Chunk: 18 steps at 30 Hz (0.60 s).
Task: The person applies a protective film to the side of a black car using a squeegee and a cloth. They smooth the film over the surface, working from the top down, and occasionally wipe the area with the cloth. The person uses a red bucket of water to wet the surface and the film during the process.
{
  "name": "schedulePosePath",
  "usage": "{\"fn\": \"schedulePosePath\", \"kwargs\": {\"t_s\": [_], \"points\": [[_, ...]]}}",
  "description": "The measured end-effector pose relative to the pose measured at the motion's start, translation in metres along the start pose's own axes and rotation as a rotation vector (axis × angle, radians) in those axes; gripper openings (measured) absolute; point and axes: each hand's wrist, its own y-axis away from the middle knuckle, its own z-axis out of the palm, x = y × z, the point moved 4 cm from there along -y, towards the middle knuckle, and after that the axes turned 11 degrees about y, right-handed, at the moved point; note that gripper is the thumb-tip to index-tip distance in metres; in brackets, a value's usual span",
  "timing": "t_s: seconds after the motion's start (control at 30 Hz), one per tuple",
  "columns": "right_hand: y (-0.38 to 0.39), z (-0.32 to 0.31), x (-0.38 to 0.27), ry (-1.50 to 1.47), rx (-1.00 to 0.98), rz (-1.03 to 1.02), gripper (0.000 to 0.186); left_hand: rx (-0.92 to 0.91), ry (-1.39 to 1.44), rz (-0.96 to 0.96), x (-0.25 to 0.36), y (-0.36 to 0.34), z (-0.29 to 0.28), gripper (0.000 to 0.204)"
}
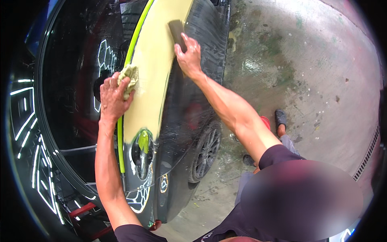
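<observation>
My left hand grips a crumpled yellowish cloth and presses it on the pale yellow primed strip of a black car's fender. My right hand reaches further up the panel and holds a dark rectangular sanding block flat against the edge where the yellow area meets the wet black paint. A bright green masking line runs along the left side of the yellow strip.
The car's glossy black hood reflects ceiling lights at left. A headlight and a front wheel sit below the panel. Wet stained concrete floor spreads to the right, with a drain grate and my sandalled foot.
</observation>
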Motion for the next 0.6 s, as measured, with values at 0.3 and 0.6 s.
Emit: {"fn": "schedulePosePath", "kwargs": {"t_s": [0.3,0.6], "points": [[0.08,0.016,-0.038,0.044,0.049,-0.063,0.052,0.156,-0.029,-0.019,0.006,0.012,0.029,0.043],[-0.2,0.065,0.066,0.164,0.219,-0.149,0.041,0.164,0.011,-0.012,0.004,-0.012,0.038,0.045]]}}
